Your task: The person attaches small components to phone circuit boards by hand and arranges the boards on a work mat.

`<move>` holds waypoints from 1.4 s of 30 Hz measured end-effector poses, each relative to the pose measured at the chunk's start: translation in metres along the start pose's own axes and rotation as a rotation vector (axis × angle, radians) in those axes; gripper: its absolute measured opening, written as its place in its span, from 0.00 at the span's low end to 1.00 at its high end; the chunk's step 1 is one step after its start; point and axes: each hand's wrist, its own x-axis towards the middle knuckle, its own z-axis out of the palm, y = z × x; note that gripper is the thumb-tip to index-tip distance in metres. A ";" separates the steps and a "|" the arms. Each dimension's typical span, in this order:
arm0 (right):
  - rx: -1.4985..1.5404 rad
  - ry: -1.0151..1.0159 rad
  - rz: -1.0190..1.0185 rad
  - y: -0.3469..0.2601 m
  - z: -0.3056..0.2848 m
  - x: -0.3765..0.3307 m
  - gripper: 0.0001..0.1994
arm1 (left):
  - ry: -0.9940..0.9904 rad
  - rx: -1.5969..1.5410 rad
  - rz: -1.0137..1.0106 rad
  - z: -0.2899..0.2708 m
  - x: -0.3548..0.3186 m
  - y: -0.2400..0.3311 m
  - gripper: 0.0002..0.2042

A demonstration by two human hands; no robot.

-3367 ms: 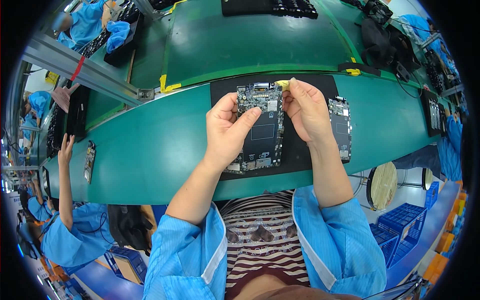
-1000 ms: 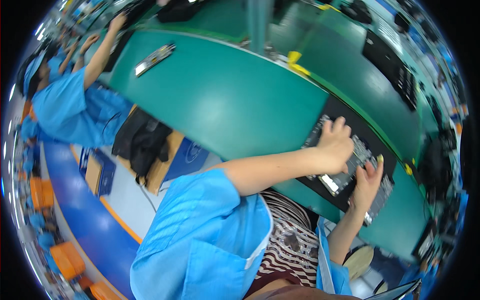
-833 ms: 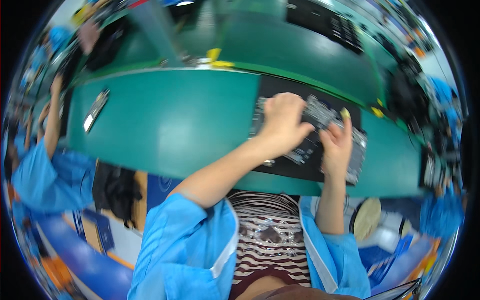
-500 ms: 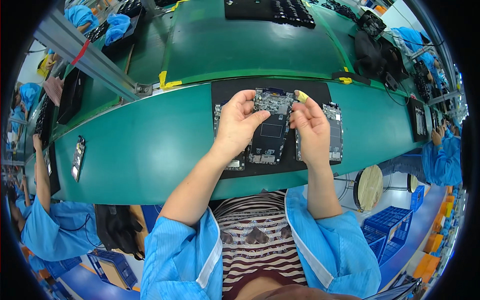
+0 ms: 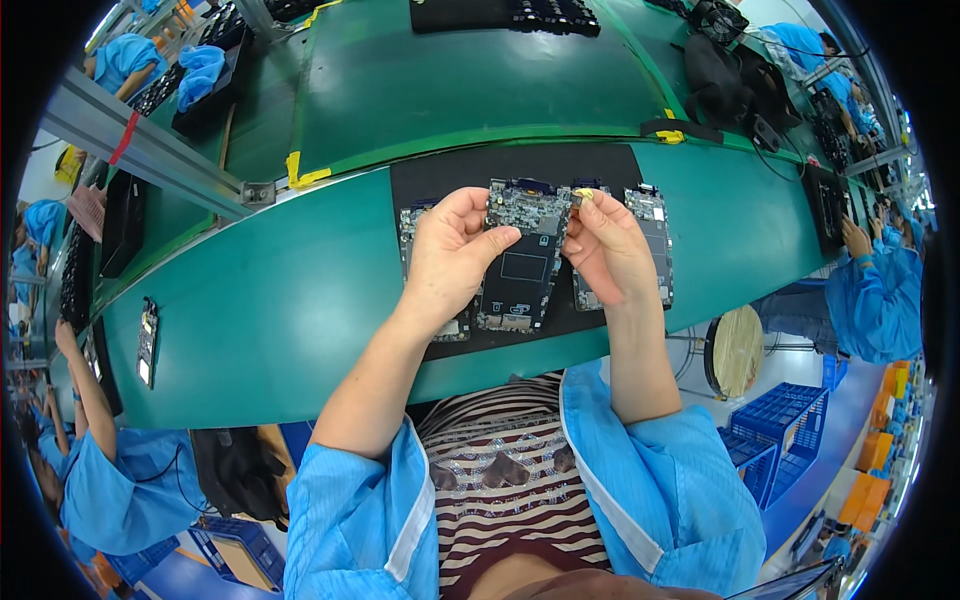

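Observation:
My left hand (image 5: 445, 255) grips a circuit board (image 5: 520, 270) by its left edge, thumb on the face. The board is long, with a black lower part and crowded silvery parts near its top. My right hand (image 5: 615, 245) is closed in a pinch at the board's upper right corner. At its fingertips shows a small yellow piece (image 5: 585, 194); its kind is too small to make out. Other boards lie on a black mat (image 5: 500, 163): one partly behind my left hand, and a board (image 5: 655, 245) to the right, beside another partly covered by my right hand.
The green bench (image 5: 260, 300) carries a slim electronic part (image 5: 148, 342) at far left. A metal post (image 5: 150, 150) slants up at the left. Black trays (image 5: 555, 15) stand beyond the bench. Co-workers in blue sit left and right. Blue crates (image 5: 780, 430) stand on the floor at right.
My right fingers have closed in beside the board's top corner, and the yellow piece has moved with them. My left hand keeps hold of the board. The whole view has shifted slightly.

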 end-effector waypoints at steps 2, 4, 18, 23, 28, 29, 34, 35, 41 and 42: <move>0.001 -0.012 -0.002 0.000 -0.001 0.000 0.03 | 0.003 -0.010 0.005 0.001 -0.001 0.002 0.10; 0.001 -0.028 -0.001 0.000 -0.002 0.000 0.03 | 0.002 -0.008 0.019 0.002 -0.002 0.004 0.10; -0.135 0.039 -0.081 0.000 0.008 0.002 0.08 | 0.070 0.113 0.096 0.006 -0.007 0.001 0.10; -0.147 0.037 -0.104 -0.001 0.010 0.002 0.08 | 0.085 0.130 0.104 0.009 -0.009 0.005 0.10; -0.150 0.042 -0.122 0.000 0.012 0.002 0.07 | 0.079 0.145 0.127 0.008 -0.010 0.003 0.10; -0.154 0.046 -0.131 0.000 0.012 0.002 0.07 | 0.080 0.144 0.126 0.008 -0.010 0.003 0.10; -0.162 0.059 -0.145 0.000 0.010 0.001 0.07 | 0.082 0.147 0.147 0.011 -0.011 0.004 0.10; -0.158 0.061 -0.148 0.001 0.009 0.001 0.07 | 0.082 0.147 0.147 0.011 -0.011 0.004 0.10; -0.174 0.062 -0.181 0.002 0.008 0.001 0.08 | 0.087 0.175 0.160 0.010 -0.012 0.003 0.10; -0.184 0.068 -0.196 0.002 0.008 0.001 0.07 | 0.090 0.184 0.159 0.010 -0.012 0.003 0.10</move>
